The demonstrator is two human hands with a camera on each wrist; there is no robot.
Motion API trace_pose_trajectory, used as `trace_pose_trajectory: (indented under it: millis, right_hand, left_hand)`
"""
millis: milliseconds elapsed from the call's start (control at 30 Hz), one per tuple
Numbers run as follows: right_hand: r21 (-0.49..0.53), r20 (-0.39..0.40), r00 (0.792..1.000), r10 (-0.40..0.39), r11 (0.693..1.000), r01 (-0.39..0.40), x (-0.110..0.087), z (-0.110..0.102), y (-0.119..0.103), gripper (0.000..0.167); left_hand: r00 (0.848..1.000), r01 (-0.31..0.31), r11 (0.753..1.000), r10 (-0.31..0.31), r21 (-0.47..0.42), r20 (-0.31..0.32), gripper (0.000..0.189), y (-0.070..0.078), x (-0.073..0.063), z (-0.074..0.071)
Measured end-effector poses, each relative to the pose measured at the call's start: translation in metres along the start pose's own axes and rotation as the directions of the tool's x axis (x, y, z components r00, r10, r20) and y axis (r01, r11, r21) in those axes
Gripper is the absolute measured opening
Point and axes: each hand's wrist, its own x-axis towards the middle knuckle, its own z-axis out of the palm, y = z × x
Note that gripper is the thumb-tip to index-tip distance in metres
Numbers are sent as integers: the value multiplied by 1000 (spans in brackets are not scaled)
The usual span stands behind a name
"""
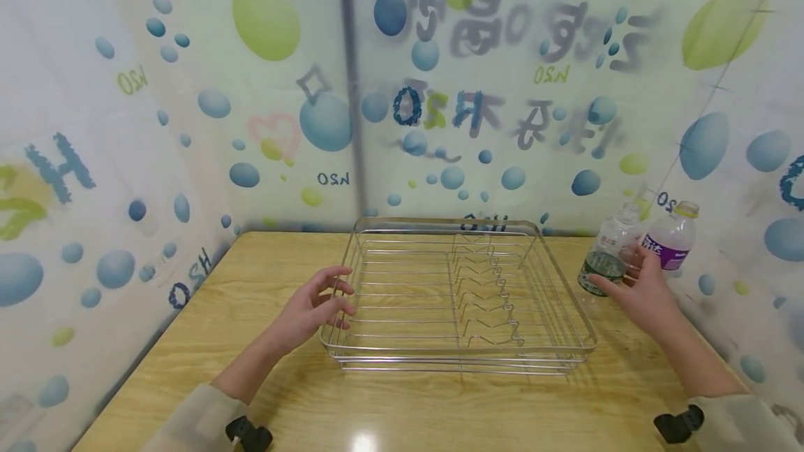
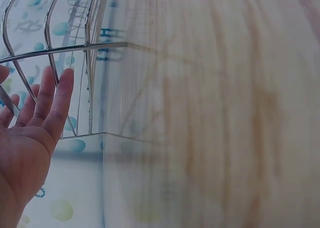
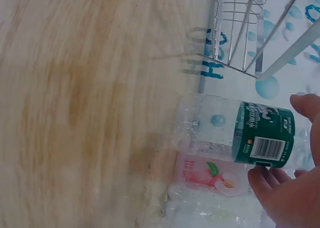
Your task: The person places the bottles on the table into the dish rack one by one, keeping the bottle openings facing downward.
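Note:
A clear plastic bottle with a green label (image 3: pixel 267 135) stands at the right of the table. My right hand (image 1: pixel 647 291) is spread at this bottle, thumb on one side and loosely bent fingers on the other, fingertips right at the label. Behind my right fingers is a bottle with a purple label (image 1: pixel 668 250) and a yellow neck ring. A pink peach label (image 3: pixel 215 175) shows beside the green one in the right wrist view. My left hand (image 1: pixel 308 312) is at the left side of the wire dish rack (image 1: pixel 402 350), fingers extended loosely beside its wires.
The wire rack takes up the middle of the wooden table (image 1: pixel 402 403), with a row of bent wire dividers (image 1: pixel 484 291) inside. A curtain (image 1: pixel 414 180) printed with blue and green spots hangs behind and along both sides.

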Motion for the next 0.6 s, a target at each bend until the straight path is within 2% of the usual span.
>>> trace_pose_trajectory:
  millis: [367, 600]
  right_hand:
    - [-103, 42, 999, 27, 994, -23, 4, 4, 10, 100]
    - [-85, -35, 999, -26, 996, 23, -2, 4, 4, 96]
  left_hand:
    - [1000, -2, 1000, 2, 0, 2, 53, 2, 0, 1]
    - [1000, -4, 1000, 4, 0, 2, 52, 1, 0, 0]
